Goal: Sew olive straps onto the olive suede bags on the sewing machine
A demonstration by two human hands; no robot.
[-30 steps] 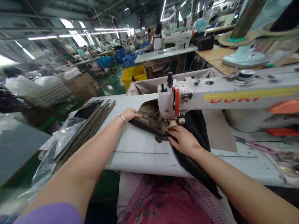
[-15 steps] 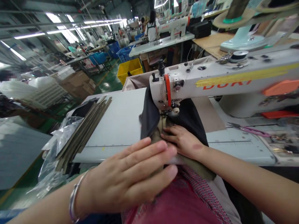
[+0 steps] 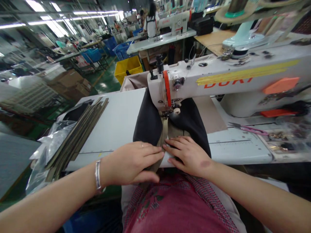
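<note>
While both my palms lie flat, fingers spread and gripping nothing, they press on the black fabric piece with its khaki strip point(image 3: 155, 124) at the near edge of the white sewing table point(image 3: 116, 123). My left hand point(image 3: 132, 161), a silver bangle point(image 3: 97, 174) at its wrist, rests on the left fold of the cloth, fingertips touching the khaki strip. My right hand point(image 3: 188, 155) rests on the right fold, just beside the left. The fabric runs up from my hands and under the head of the white industrial sewing machine point(image 3: 218, 77). A stack of flat khaki strips point(image 3: 80, 136) lies well to the left on the table, and pink-handled thread snips point(image 3: 250, 128) lie to the right.
</note>
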